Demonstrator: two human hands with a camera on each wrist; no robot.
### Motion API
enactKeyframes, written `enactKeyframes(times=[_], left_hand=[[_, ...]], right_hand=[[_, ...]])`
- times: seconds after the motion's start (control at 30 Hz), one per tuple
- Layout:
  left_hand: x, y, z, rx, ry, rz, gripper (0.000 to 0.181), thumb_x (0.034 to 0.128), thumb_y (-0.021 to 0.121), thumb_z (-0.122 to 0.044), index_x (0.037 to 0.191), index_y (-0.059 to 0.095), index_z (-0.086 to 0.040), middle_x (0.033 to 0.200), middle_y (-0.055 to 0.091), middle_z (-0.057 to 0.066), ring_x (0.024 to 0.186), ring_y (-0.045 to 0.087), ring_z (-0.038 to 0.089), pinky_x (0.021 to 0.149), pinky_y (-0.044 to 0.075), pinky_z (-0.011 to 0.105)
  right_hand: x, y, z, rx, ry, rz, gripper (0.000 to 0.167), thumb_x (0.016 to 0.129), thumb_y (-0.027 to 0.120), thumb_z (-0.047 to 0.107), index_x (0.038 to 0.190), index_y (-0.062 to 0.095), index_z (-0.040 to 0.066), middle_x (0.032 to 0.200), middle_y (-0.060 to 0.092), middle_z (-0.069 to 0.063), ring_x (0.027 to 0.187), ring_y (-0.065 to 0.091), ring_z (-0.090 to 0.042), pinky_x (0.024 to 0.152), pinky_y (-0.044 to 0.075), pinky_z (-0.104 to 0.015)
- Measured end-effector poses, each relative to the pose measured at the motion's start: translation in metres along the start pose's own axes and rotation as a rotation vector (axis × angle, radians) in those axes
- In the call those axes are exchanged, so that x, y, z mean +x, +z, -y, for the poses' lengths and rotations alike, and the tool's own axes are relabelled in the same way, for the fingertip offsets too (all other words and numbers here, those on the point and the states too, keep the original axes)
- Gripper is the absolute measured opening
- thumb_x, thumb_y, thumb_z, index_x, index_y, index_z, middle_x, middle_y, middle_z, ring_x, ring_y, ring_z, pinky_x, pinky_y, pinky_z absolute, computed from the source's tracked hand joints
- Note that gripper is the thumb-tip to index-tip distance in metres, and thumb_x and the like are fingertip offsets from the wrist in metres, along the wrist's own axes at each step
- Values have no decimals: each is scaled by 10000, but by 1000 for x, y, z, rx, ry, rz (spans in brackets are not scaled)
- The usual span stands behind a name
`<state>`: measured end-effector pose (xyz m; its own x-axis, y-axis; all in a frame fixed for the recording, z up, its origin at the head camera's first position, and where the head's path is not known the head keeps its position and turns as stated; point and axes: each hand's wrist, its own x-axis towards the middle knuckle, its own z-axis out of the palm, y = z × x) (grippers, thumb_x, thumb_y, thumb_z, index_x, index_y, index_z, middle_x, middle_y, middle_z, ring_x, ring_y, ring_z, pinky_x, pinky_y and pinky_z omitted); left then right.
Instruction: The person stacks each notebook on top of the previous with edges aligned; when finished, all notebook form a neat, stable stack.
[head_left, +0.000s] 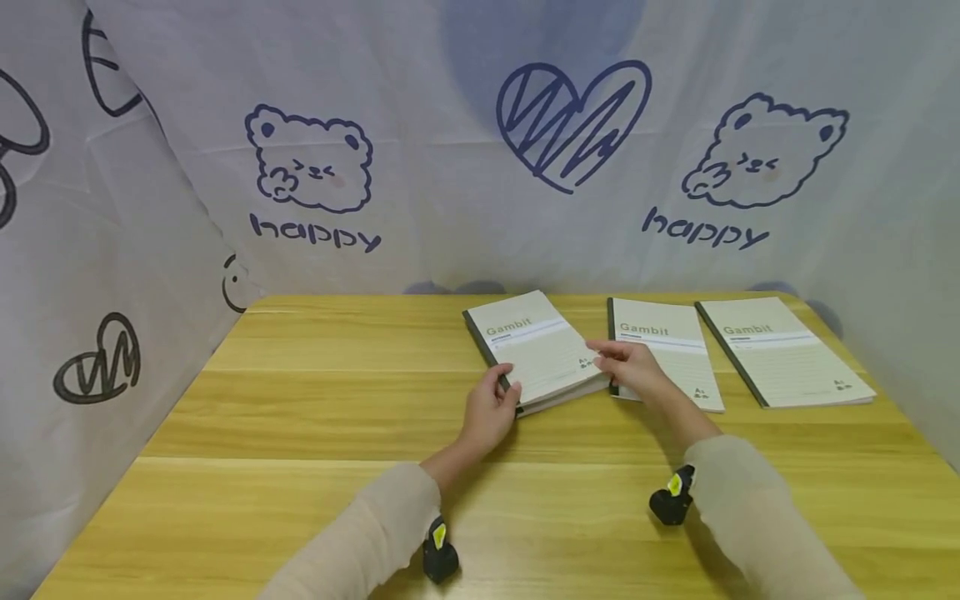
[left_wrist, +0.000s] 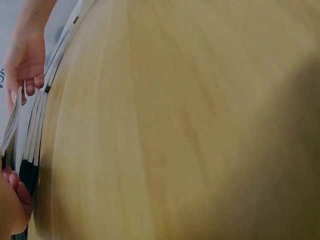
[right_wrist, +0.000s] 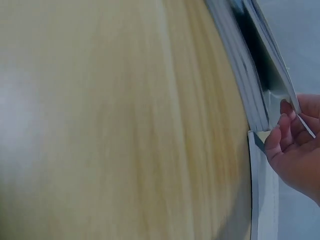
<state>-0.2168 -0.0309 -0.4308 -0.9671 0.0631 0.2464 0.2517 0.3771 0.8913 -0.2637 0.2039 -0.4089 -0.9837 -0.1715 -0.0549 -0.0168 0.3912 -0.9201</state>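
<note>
A cream "Gambit" notebook (head_left: pixel 534 343) with a dark spine lies tilted on top of a stack of notebooks (right_wrist: pixel 239 65), its right side raised off those below. My left hand (head_left: pixel 491 410) grips the spine side of this top notebook near its lower left corner. At the opposite edge, my right hand (head_left: pixel 637 368) pinches it between thumb and fingers. In the right wrist view a gap shows between the top notebook (right_wrist: pixel 280 62) and the stack, with the right hand (right_wrist: pixel 300 155) at the lifted edge. The left wrist view shows both hands beside the stack (left_wrist: pixel 34 130).
Two more "Gambit" notebooks lie to the right: a middle one (head_left: pixel 678 371), partly under my right forearm, and a far right one (head_left: pixel 787 354). They rest on a wood-grain table (head_left: pixel 300 417). A printed white cloth (head_left: pixel 435 192) hangs behind the table's back edge.
</note>
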Motion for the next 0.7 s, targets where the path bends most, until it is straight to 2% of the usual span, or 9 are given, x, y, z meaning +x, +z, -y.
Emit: enactKeyframes(times=[0.13, 0.23, 0.3, 0.37, 0.47, 0.7], left_hand=[[1, -3, 2, 126, 42, 64, 326, 917, 529, -99, 1217, 526, 28, 601, 413, -23, 514, 370, 56, 474, 318, 165], [2, -5, 4, 221, 80, 110, 339, 929, 513, -128, 1238, 512, 11, 608, 477, 33, 544, 434, 106, 509, 386, 217], [1, -6, 4, 277, 109, 135, 347, 939, 502, -143, 1256, 503, -2, 733, 605, 104, 656, 566, 167, 612, 480, 279], [1, -7, 4, 321, 141, 153, 350, 944, 490, -142, 1265, 496, -2, 928, 665, 182, 835, 640, 245, 751, 517, 356], [1, -8, 5, 351, 164, 173, 350, 946, 480, -128, 1269, 488, 4, 1164, 621, 219, 1064, 612, 310, 890, 491, 419], [2, -8, 6, 387, 161, 207, 358, 954, 470, -131, 1284, 475, 7, 1195, 606, 218, 1098, 596, 319, 910, 485, 419]], right_hand=[[-1, 1, -2, -136, -60, -10, 366, 920, 528, 73, 1260, 527, -63, 817, 585, -26, 627, 462, -44, 547, 452, -207], [-1, 0, -1, -184, -88, -10, 357, 920, 518, 61, 1253, 533, -66, 826, 591, -101, 623, 470, -70, 544, 453, -216], [-1, 0, 0, -204, -97, -9, 353, 923, 512, 57, 1253, 535, -65, 821, 589, -116, 619, 469, -82, 546, 451, -216], [-1, -1, 0, -219, -104, -4, 352, 928, 505, 55, 1256, 529, -69, 821, 586, -122, 622, 468, -87, 549, 448, -215], [-2, -1, 0, -223, -97, 1, 350, 932, 502, 57, 1258, 529, -67, 824, 584, -118, 623, 466, -86, 555, 444, -211], [-3, -1, 0, -221, -99, 20, 362, 932, 504, 54, 1264, 511, -88, 836, 595, -143, 595, 451, -55, 545, 431, -205]])
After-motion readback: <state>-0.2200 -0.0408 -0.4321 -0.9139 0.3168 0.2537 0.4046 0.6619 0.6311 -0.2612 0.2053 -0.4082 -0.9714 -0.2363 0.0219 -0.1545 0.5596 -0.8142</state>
